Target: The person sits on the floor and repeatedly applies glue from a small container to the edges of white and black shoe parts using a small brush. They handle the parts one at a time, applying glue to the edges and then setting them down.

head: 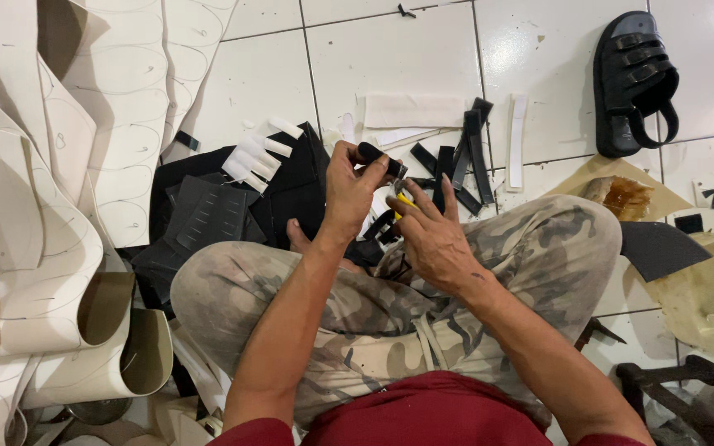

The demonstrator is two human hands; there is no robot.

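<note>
Left hand: fingers closed on a black strap, held above the lap. Right hand: fingers grip a yellow-handled tool just beside it. Black sandal far right on floor.

No packages, labels, signs or screens show here, as far as the view allows.

- left hand pinches a short black strap piece, just above the knees
- right hand grips a small yellow-handled tool right beside it
- black strappy sandal sits on the white floor tiles at 2 o'clock
- curled cream sheets piled at 9 o'clock
</note>
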